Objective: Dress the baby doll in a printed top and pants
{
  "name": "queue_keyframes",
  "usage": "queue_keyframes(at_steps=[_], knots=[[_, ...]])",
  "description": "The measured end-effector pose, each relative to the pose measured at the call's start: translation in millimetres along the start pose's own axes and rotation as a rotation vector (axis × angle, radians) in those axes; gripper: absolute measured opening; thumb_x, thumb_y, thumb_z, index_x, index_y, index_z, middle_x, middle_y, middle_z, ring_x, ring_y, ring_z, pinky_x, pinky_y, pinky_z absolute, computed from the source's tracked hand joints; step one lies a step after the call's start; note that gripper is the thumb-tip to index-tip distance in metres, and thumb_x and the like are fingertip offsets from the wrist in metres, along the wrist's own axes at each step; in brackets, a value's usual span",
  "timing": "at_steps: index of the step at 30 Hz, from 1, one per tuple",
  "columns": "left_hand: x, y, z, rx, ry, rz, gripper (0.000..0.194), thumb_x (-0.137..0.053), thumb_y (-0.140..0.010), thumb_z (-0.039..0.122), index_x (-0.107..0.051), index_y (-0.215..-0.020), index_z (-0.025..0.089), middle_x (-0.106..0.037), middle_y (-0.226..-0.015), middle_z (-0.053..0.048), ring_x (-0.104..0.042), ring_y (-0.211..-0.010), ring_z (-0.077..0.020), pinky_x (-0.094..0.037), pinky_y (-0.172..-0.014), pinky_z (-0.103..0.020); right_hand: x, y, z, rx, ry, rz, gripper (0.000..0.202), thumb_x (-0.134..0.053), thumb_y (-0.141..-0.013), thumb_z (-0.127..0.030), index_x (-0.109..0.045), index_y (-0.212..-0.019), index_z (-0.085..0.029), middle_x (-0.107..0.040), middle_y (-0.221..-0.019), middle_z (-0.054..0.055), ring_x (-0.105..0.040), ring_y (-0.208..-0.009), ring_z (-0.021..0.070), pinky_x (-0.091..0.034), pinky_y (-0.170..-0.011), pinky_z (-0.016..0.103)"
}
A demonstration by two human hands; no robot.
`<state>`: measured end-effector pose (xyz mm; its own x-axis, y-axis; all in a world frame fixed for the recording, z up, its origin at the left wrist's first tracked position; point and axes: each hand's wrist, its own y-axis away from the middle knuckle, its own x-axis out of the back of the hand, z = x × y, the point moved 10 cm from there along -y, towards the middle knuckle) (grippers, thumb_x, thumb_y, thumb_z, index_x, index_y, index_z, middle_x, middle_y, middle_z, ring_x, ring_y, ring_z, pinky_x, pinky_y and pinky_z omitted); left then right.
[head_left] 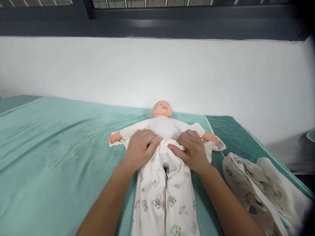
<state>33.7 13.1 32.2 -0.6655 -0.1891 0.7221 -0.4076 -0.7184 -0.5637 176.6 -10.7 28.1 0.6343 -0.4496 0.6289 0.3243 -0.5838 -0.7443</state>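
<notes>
A baby doll (pixel 162 109) lies on its back with its arms spread, its torso in a white top (pixel 163 127). White pants (pixel 155 196) printed with small green bears cover its lower body. At the waistband's left side, my left hand (pixel 142 147) is closed on the cloth, thumb on top near the middle. My right hand (pixel 190 149) grips the waistband on the other side, its thumb also pointing inward. Under the doll's arms, part of a printed garment (pixel 219 144) shows.
A light green sheet (pixel 61 157) covers the bed, with a darker green mat (pixel 226 131) at the right. Folded printed cloths (pixel 265 190) lie at the lower right. Behind the bed stands a white wall (pixel 123 68) below a dark window frame (pixel 152 24).
</notes>
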Motion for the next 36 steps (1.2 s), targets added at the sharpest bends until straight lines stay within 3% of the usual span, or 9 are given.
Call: queue_keyframes(at_steps=[4,9,13,17,21,24,29,34,36], knots=[[-0.9,1.8,-0.6,0.026,0.031,-0.197,0.042,-0.048,-0.097,0.043,-0.044,-0.064,0.018,-0.051,-0.072,0.000,-0.049,-0.075,-0.0154,-0.037,-0.073,-0.032,-4.3,0.0,7.6,-0.027,-0.006,-0.077,0.040,-0.058,-0.094,-0.036,-0.039,-0.062,-0.021,-0.042,-0.058,-0.003,-0.040,-0.065,0.0149,-0.030,-0.069,0.034],[4.1,10.6,-4.0,0.033,0.099,-0.306,0.028,-0.054,-0.093,0.037,-0.053,-0.071,0.020,-0.059,-0.086,-0.002,-0.052,-0.087,-0.0184,-0.042,-0.080,-0.032,-6.6,0.2,18.3,-0.074,-0.042,-0.155,0.040,-0.057,-0.095,-0.037,-0.042,-0.062,-0.021,-0.042,-0.057,-0.004,-0.043,-0.064,0.0147,-0.034,-0.074,0.035],[10.1,21.5,-18.2,0.086,0.200,-0.307,0.019,-0.044,-0.095,0.023,-0.057,-0.082,0.022,-0.061,-0.097,-0.004,-0.053,-0.096,-0.0203,-0.045,-0.084,-0.033,-6.6,1.2,23.3,-0.119,-0.144,-0.181,0.035,-0.056,-0.095,-0.035,-0.045,-0.065,-0.021,-0.044,-0.060,-0.004,-0.045,-0.064,0.0137,-0.036,-0.074,0.034],[13.8,27.1,-32.9,0.131,0.323,-0.311,0.026,-0.037,-0.093,0.015,-0.059,-0.083,0.022,-0.060,-0.104,-0.005,-0.054,-0.099,-0.0202,-0.046,-0.088,-0.032,-7.3,4.4,32.1,-0.201,-0.300,-0.180,0.027,-0.056,-0.095,-0.036,-0.049,-0.073,-0.022,-0.050,-0.075,-0.001,-0.047,-0.071,0.0151,-0.036,-0.069,0.033],[12.6,28.5,-38.7,0.138,0.311,-0.350,0.030,-0.038,-0.090,0.011,-0.064,-0.083,0.023,-0.061,-0.107,-0.006,-0.055,-0.106,-0.0210,-0.047,-0.091,-0.032,-5.4,11.4,53.1,-0.337,-0.499,-0.117,0.022,-0.047,-0.099,-0.035,-0.049,-0.081,-0.023,-0.049,-0.080,0.000,-0.047,-0.075,0.0165,-0.039,-0.068,0.032],[8.4,30.6,-39.5,0.144,0.261,-0.378,0.031,-0.044,-0.086,0.009,-0.065,-0.101,0.027,-0.060,-0.117,-0.004,-0.052,-0.117,-0.0212,-0.047,-0.098,-0.032,-7.7,16.4,62.7,-0.389,-0.568,-0.114,0.015,-0.049,-0.098,-0.032,-0.053,-0.087,-0.023,-0.051,-0.084,0.001,-0.048,-0.079,0.0169,-0.041,-0.073,0.033],[-0.9,32.6,-41.9,0.152,0.207,-0.388,0.053,-0.061,-0.076,0.011,-0.055,-0.125,0.030,-0.055,-0.125,-0.003,-0.050,-0.122,-0.0224,-0.046,-0.102,-0.035,-8.6,15.1,49.1,-0.305,-0.625,-0.123,0.005,-0.061,-0.092,-0.029,-0.060,-0.091,-0.024,-0.057,-0.093,0.003,-0.054,-0.091,0.0201,-0.043,-0.085,0.037],[-2.5,27.8,-45.4,0.158,0.162,-0.295,0.049,-0.056,-0.072,0.006,-0.059,-0.116,0.027,-0.057,-0.121,-0.003,-0.049,-0.118,-0.0234,-0.044,-0.102,-0.037,-17.0,16.8,40.0,-0.314,-0.583,-0.196,0.039,-0.080,-0.075,-0.039,-0.059,-0.106,-0.028,-0.051,-0.118,0.007,-0.049,-0.116,0.0265,-0.042,-0.098,0.043],[-2.5,25.7,-44.8,0.152,0.140,-0.251,0.048,-0.054,-0.072,0.005,-0.060,-0.114,0.027,-0.058,-0.119,-0.003,-0.048,-0.117,-0.0238,-0.044,-0.100,-0.037,-18.1,16.9,43.8,-0.341,-0.542,-0.177,0.040,-0.081,-0.074,-0.040,-0.059,-0.106,-0.029,-0.048,-0.123,0.008,-0.046,-0.122,0.0275,-0.040,-0.103,0.045]])
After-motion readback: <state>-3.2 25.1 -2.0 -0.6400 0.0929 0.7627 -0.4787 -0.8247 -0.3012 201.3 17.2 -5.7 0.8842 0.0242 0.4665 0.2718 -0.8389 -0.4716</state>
